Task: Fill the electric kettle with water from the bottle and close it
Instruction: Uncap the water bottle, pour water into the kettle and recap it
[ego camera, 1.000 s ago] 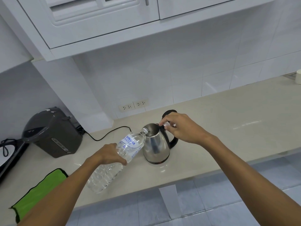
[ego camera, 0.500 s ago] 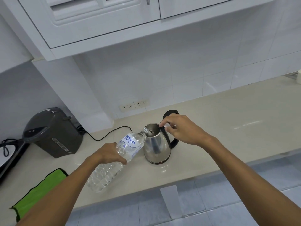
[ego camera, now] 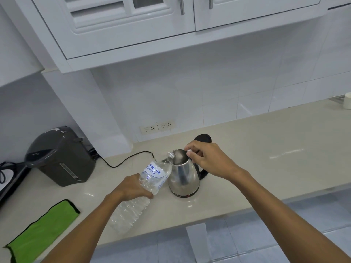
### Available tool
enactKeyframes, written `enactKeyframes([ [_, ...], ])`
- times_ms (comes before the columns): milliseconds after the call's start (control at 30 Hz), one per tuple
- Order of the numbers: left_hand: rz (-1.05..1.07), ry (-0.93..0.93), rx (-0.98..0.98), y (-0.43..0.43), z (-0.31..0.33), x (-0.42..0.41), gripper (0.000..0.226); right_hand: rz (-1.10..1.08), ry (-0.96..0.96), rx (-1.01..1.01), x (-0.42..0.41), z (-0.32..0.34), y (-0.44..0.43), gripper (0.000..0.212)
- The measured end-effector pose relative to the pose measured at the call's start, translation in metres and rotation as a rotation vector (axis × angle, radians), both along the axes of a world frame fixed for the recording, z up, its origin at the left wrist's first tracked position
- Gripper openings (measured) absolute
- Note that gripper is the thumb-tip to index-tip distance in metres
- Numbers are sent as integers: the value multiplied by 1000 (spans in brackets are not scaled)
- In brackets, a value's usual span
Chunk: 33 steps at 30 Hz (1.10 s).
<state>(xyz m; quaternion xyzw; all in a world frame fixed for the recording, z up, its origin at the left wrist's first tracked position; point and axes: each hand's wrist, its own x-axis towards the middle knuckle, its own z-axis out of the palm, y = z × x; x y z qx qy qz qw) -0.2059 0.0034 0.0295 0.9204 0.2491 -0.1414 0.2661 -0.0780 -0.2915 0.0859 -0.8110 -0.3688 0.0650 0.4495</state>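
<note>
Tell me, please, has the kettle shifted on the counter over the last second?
No. The kettle sits in the same place relative to the wall sockets.

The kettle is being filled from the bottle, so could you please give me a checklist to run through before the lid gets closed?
1. Bottle held firmly by the left hand: ok.
2. Bottle mouth over the kettle opening: ok, it is tilted at the rim.
3. Lid clear of the pour: ok, open behind the right hand.
4. Kettle upright on the counter: ok.
5. Water level in the kettle: cannot tell.
6. Small white piece, perhaps the bottle cap, in the right hand's fingers: cannot tell.
</note>
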Motion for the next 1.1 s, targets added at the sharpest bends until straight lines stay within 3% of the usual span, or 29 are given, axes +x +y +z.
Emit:
enactKeyframes([
  [267,104,-166,-150,-12,-23,-12,70,-10,-4,-40,-4,0,29,19],
  [433,153,-312,-248,-26,-35,-20,63,-15,-69,-126,2,8,47,29],
  [733,140,-480,-335,-44,-39,-23,61,20,-140,-216,15,47,62,26],
  [1100,108,-556,-394,-48,-31,-25,70,191,-236,-356,22,81,63,19],
])
